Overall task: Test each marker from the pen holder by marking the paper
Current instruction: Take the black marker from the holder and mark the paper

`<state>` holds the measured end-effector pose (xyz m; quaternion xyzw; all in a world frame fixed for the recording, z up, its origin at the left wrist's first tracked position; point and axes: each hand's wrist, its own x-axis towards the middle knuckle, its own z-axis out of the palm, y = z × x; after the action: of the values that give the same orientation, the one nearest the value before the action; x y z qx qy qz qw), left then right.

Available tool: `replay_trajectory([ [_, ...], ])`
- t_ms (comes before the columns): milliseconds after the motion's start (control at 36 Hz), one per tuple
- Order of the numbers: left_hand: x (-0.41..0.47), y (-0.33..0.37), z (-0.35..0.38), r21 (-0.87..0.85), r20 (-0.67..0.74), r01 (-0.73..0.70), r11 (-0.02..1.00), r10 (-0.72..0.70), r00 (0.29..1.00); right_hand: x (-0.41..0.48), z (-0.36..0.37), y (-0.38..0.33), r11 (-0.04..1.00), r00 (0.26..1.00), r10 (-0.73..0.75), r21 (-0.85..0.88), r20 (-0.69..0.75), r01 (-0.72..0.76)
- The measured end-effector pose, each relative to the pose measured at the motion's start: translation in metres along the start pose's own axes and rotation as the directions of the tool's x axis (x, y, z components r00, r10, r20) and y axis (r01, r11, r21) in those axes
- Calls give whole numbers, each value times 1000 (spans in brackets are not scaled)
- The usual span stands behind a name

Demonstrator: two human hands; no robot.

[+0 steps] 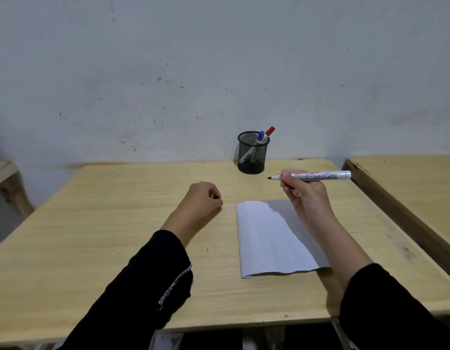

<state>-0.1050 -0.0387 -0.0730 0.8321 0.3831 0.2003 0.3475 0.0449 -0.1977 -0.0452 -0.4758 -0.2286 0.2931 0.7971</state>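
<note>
The pen holder (253, 152) is black wire mesh. One marker in it has a blue cap (261, 135), the other a red cap (270, 131). The board marker (317, 176) is white with a black tip. The paper (272, 238) is plain white, the table (117, 210) pale yellow wood grain, both sleeves (153, 286) black, and the wall (193, 72) grey-white and speckled.

Hidden and cut-off parts

The left hand (202, 198) hides most of a dark cap (216, 197); mesh veils the markers (256, 147) inside the holder (251, 154).
</note>
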Motion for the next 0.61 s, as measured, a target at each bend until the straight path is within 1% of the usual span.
replay_trajectory([
  [139,3,-2,4,39,61,-19,999,17,998,1,0,1,1000,1000,10,-9,-9,-11],
  [194,2,-2,6,63,51,-38,997,35,998,2,1,1,1000,1000,11,-20,-7,-11],
  [222,0,-1,6,76,17,-50,996,49,999,2,2,0,1000,1000,11,-29,-4,-11],
  [278,-10,3,3,47,-99,-74,996,79,992,2,5,0,999,1000,11,-46,3,-10],
  [333,-25,5,1,41,-218,-160,986,165,962,2,9,0,999,1000,12,-49,7,-12],
  [361,-32,5,1,67,-243,-204,977,214,946,2,12,-1,999,1000,15,-47,8,-15],
  [389,-38,5,1,89,-234,-243,966,258,937,3,15,-1,999,1000,17,-51,11,-17],
  [417,-46,5,3,107,-193,-275,956,291,937,3,18,0,998,1000,19,-62,15,-18],
  [472,-59,5,8,132,-56,-316,940,325,944,4,25,3,996,999,26,-92,27,-24],
  [528,-66,2,14,161,73,-375,913,368,927,6,31,8,994,998,43,-105,42,-39],
  [611,-66,-5,20,197,188,-425,884,391,901,10,38,20,987,996,72,-146,47,-65],
])
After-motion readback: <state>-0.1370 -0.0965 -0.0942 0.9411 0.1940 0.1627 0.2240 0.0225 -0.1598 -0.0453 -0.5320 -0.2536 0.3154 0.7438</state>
